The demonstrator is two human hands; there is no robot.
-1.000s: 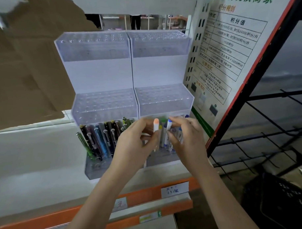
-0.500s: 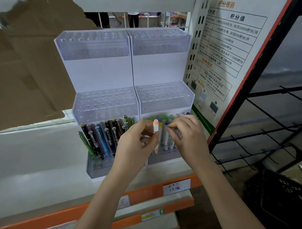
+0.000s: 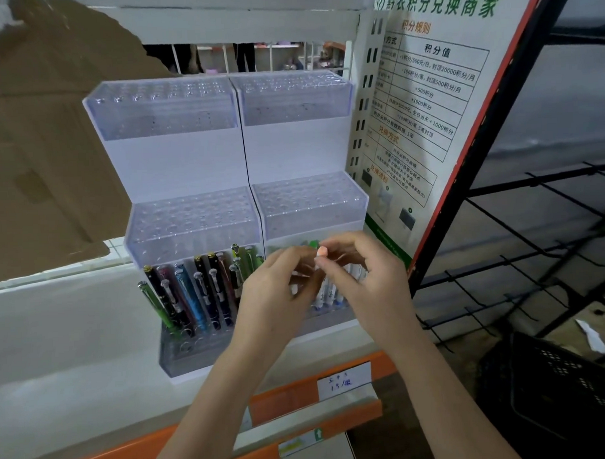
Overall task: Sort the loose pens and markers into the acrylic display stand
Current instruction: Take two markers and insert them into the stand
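Acrylic display stand [image 3: 191,229] is sitting on the shelf, its lower-left tier at nine o'clock of the hands already holding dark clipped pens [image 3: 193,295]. The left hand [image 3: 272,299] and right hand [image 3: 368,282] are both pinching an orange-capped marker [image 3: 321,253] over the lower-right tier, apparently seating it; next, I judge, comes pushing it straight down. Fingers are hiding its barrel and hole.

The right hand [image 3: 371,278] is no longer holding the blue-capped marker; it is now meeting the left hand [image 3: 276,292] at the orange-capped marker [image 3: 322,253], in front of the lowest right tier of the acrylic display stand [image 3: 307,208]. Both hands are pinching it there.
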